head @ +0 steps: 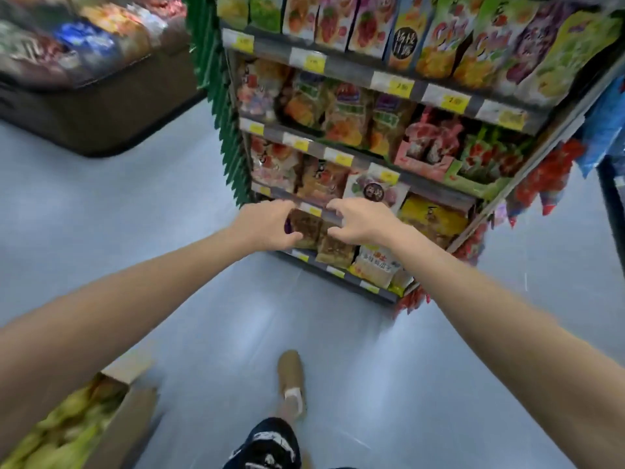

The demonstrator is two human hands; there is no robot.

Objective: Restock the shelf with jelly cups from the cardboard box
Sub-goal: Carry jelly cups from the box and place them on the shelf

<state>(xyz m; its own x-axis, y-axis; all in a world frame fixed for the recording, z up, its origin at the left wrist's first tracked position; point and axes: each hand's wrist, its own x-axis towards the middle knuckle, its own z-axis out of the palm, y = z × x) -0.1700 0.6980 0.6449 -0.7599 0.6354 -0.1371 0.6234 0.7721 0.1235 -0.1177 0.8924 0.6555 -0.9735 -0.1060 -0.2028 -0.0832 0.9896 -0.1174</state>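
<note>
Both arms reach to the shelf point(318, 264) at frame centre, left hand point(267, 225) curled round a brown packet point(306, 230), right hand point(362, 221) clawed beside it, grip unclear, probably clearing room; jelly cups point(61, 431) wait in the cardboard box point(135, 421), lower left.
</note>
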